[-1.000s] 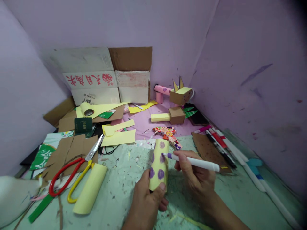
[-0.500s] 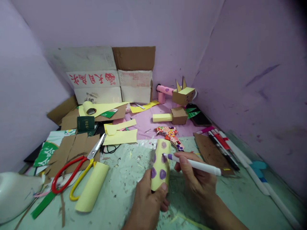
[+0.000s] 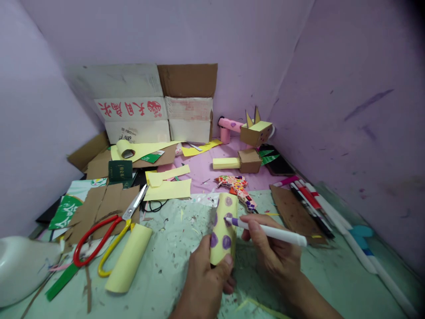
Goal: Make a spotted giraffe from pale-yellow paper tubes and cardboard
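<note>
1. The spotted paper tube [image 3: 221,228] was in the left hand [image 3: 208,280], near the middle front of the table [image 3: 172,266], just this side of the glue gun [image 3: 238,190]; whether its underside touched the table could not be told.
2. The left fingers were closed around its lower end, thumb across the near face. The right hand [image 3: 276,252] had its fingers pinched on a purple-tipped marker [image 3: 275,231], whose tip met a purple spot on the tube.
3. The tube looked light and probably hollow: easy to turn, fairly stiff lengthwise, yet likely to dent under a hard squeeze. The paper seemed unlikely to slip in dry fingers, though wet ink could smear.
4. The plain lower end, below the spots, seemed the best hold, with a loose grip that left the marked face free. The marker seemed light and rigid, best gripped close behind its purple collar.
5. Compared with half a second earlier, the tip had gone from the upper part of the spot to its left edge. Both grips matched the earlier frame, and the whole scene sat slightly farther right in view.
</note>
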Demonstrator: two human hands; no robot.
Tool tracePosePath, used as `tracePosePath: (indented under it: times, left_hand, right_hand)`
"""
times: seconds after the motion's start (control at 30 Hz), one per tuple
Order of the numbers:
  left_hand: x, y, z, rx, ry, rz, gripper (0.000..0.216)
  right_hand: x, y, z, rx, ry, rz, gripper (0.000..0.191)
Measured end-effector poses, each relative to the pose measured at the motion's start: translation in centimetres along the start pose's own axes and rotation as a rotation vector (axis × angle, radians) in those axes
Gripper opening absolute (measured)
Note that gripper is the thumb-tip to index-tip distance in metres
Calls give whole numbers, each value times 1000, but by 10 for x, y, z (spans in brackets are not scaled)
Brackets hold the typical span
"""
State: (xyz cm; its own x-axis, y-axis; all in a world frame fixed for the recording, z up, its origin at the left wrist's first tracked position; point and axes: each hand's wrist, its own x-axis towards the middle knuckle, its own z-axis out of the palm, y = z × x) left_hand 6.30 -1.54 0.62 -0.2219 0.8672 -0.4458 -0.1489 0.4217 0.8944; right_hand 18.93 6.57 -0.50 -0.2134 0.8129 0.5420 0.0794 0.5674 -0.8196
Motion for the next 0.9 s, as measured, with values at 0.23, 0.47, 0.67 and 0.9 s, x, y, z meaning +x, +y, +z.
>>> tracePosePath:
  times: [0.23,0.47,0.67,0.9]
  left_hand:
    - [2,-2,0,5,-1,4,40]
    - [0,2,0,22,-23,-6,39]
    - [0,2,-1,-3,-23,-24,44]
    - [2,-2,-1,-4,-28,-30,47]
  right_hand:
    - [0,-1,-2,1,-8,-3,15]
    - [2,-5,-3,0,9,-8,15]
    - [4,-6,-6,3,77,-40,19]
    - [6,-4,-3,-15,67,-35,16]
